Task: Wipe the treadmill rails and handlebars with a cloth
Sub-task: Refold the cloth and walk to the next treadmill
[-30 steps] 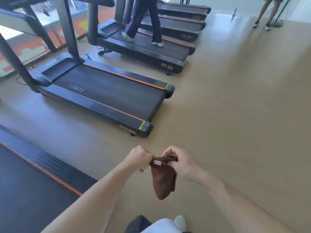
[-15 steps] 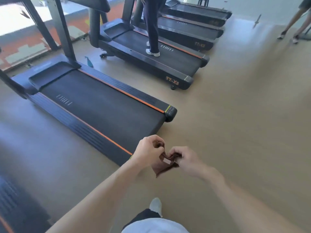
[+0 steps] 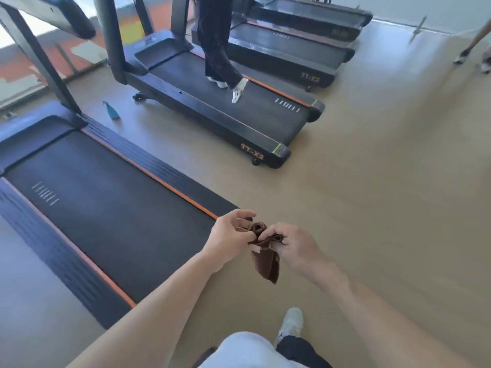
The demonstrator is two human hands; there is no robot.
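Hanging limp between the pinching left hand [image 3: 228,241] and right hand [image 3: 292,248] beside the treadmill [image 3: 106,208], the brown cloth [image 3: 265,258] appears light, soft, best bunched at its top edge.

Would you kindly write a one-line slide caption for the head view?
Both hands, left hand and right hand, bunch a brown cloth beside an unoccupied treadmill.
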